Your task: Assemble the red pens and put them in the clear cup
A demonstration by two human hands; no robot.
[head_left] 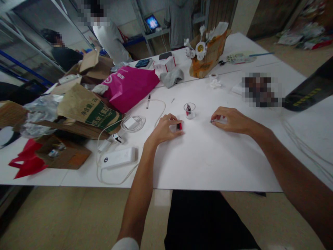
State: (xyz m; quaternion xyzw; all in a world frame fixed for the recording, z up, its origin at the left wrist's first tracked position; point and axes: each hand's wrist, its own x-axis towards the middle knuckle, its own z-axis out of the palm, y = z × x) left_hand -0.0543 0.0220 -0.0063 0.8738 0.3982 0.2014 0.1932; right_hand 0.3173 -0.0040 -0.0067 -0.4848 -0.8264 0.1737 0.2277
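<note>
My left hand (166,129) rests by the white table top, its thumb and fingers closed around a small red and black block (179,126). To the right, my right hand (225,119) pinches a tiny dark piece (211,121) at its fingertips, too small to name. Between the hands and slightly farther away stands a small clear cup (192,115) with a few red and dark slim items (188,110) in it. A small pale item (173,100) lies beyond the left hand, near a black pen (148,101).
Left of my arm are a white power bank (118,157), a coiled cable (140,124), a cardboard box (63,154) and a magenta bag (130,85). A brown paper bag (208,59) stands at the back. A dark bottle-like object (309,90) is at right. Other people are beyond the table.
</note>
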